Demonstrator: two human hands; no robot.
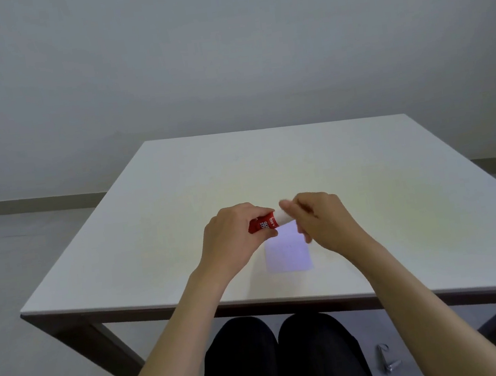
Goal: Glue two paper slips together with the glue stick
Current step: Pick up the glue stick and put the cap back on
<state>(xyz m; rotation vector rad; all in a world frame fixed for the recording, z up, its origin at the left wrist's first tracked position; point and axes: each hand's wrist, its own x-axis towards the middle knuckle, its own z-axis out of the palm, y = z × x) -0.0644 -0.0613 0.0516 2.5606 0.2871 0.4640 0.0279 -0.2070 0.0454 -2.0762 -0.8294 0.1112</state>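
A red glue stick (264, 224) with a white cap (283, 216) is held level above the table. My left hand (231, 236) grips its red body. My right hand (322, 220) has its fingers closed around the white cap end. Just below the hands a pale paper slip (287, 253) lies flat on the white table (400, 216), its upper edge hidden by my hands. I cannot tell whether it is one slip or two stacked.
The table's near edge (254, 301) runs just above my dark-clad knees. A small metal object (386, 360) lies on the floor at the lower right. A plain wall stands behind the table.
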